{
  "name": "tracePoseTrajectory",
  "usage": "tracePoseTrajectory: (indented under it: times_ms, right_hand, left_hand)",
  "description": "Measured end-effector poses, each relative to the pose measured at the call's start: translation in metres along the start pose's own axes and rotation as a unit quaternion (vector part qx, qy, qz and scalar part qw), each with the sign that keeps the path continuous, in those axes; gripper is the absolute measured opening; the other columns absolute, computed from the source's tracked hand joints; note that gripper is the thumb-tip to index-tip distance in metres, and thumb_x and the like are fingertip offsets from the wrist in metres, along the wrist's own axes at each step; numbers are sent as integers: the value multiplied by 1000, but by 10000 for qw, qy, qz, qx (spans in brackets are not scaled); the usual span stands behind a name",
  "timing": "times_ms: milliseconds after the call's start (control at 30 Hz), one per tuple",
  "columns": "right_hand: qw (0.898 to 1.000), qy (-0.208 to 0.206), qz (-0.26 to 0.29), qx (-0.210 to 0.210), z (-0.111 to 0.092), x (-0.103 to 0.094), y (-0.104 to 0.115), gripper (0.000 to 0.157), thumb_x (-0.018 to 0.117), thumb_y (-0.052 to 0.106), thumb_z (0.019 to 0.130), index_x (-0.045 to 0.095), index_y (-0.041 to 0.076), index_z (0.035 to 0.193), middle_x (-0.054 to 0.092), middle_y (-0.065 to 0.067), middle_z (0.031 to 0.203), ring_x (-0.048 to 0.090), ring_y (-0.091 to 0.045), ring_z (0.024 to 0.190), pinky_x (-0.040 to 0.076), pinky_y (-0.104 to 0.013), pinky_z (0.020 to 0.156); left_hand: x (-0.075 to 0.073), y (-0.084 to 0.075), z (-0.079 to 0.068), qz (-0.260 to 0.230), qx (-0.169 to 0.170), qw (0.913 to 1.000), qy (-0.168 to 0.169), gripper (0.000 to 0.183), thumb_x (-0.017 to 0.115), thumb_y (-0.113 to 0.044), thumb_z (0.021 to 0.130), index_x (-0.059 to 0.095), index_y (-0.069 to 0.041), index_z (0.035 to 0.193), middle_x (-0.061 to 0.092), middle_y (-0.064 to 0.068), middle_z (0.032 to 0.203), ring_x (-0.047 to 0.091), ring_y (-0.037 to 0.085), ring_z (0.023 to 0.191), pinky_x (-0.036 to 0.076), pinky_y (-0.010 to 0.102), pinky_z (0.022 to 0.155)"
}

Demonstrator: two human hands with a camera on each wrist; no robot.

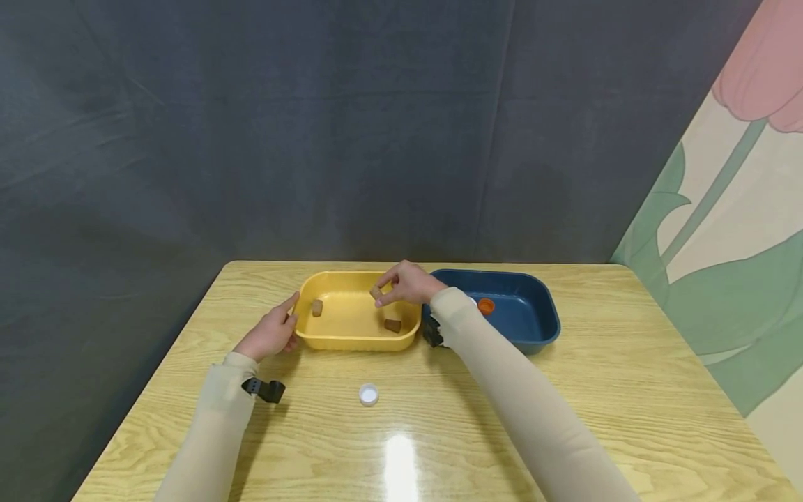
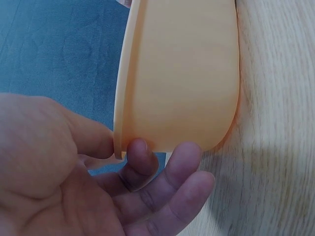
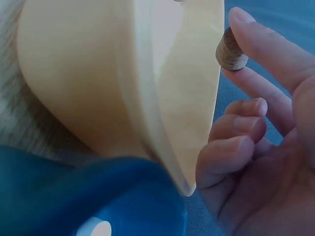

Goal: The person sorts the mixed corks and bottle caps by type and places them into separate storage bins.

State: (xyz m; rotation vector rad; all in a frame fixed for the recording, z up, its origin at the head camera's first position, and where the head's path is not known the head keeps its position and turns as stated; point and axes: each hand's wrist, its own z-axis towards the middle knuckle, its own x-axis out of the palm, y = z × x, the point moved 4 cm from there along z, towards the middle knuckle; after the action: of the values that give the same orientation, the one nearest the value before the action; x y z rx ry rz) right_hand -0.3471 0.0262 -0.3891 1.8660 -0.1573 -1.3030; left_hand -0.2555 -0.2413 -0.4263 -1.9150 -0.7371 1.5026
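My right hand is over the right part of a yellow tray. Between its thumb and index finger it pinches a tapered cork, and the other fingers curl toward the palm. Inside the tray lie a light brown cork near the left end and a darker cork near the right front. My left hand grips the tray's left end. In the left wrist view, the thumb is at the rim and the bent fingers rest against the outer wall.
A dark blue tray stands right against the yellow one, partly behind the right forearm. It contains an orange cap and a white piece mostly hidden by the sleeve. A white cap lies on the wooden table in front. A dark curtain hangs behind.
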Motion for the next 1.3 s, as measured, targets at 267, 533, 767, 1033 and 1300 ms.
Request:
tracePoseTrajectory:
  times_ms: [267,533,767,1033,1300]
  right_hand:
    - [9995,-6,-114,309,0,2,-1,37,87,26,79,78,15,113,57,-4,98,48,-19,90,40,-26,67]
    - [9992,129,-181,345,0,2,-2,43,85,26,81,74,10,120,60,-10,116,48,-22,96,43,-30,77]
    - [9988,167,-374,286,1,3,-3,47,85,28,82,73,10,123,61,-10,119,49,-21,97,45,-31,80]
    - [9993,197,-253,212,-4,3,1,47,84,28,82,73,10,124,61,-11,120,48,-20,96,43,-29,78]
    - [9984,329,296,-342,-18,8,12,39,84,26,83,75,13,119,39,-1,67,34,-15,60,29,-27,57]
  left_hand:
    - [-1,-2,-1,-42,33,10000,31,56,31,-10,110,7,-4,161,55,19,84,58,27,71,54,40,68]
    - [-1,-3,-3,-67,23,10000,55,56,31,-10,110,7,-4,161,55,20,84,58,27,71,53,40,68]
    - [-1,-3,-3,-30,-13,10000,40,56,31,-11,110,8,-4,161,56,21,87,58,27,72,54,40,69]
    - [0,-1,-3,-71,0,10000,59,56,31,-10,110,7,-4,161,56,20,87,59,27,72,54,40,69]
    - [-1,-2,-2,24,31,10000,36,56,31,-11,110,8,-3,161,57,19,85,59,26,71,54,38,68]
